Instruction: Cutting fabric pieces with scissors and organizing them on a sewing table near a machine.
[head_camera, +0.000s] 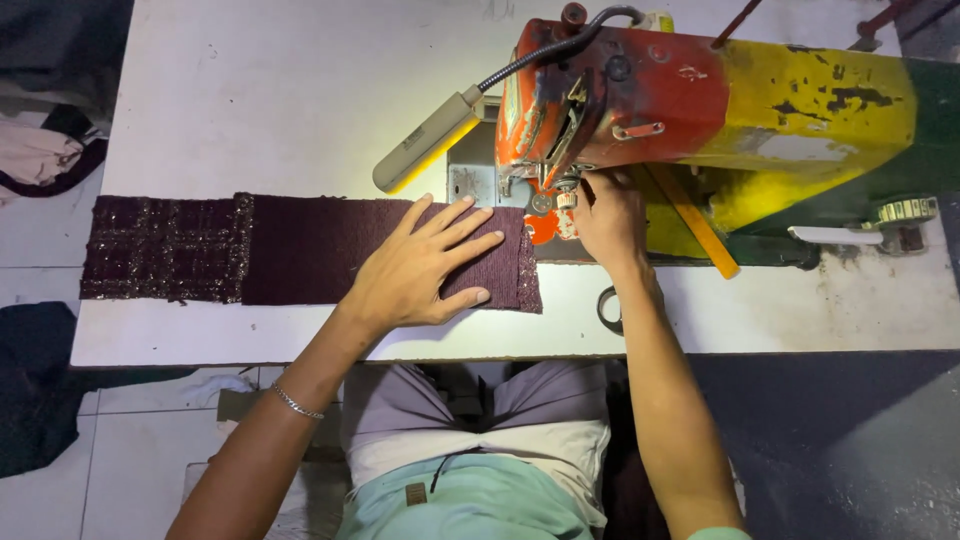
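A long strip of dark maroon fabric (300, 250) lies flat on the white sewing table (270, 90), its left end covered in a sequined check pattern (165, 248). My left hand (425, 265) rests flat on the strip's right end, fingers spread. My right hand (608, 215) reaches under the head of the sewing machine (700, 95), fingers pinched at the needle and presser foot area (555, 200). What the fingers pinch is too small to tell. The machine is painted red, yellow and green, with worn patches.
A gooseneck lamp (430, 140) shines on the needle plate. A yellow ruler (695, 220) leans beside the machine. Scissors (608, 310) lie at the table's front edge behind my right forearm. Cloth heaps (40, 160) sit on the floor at left.
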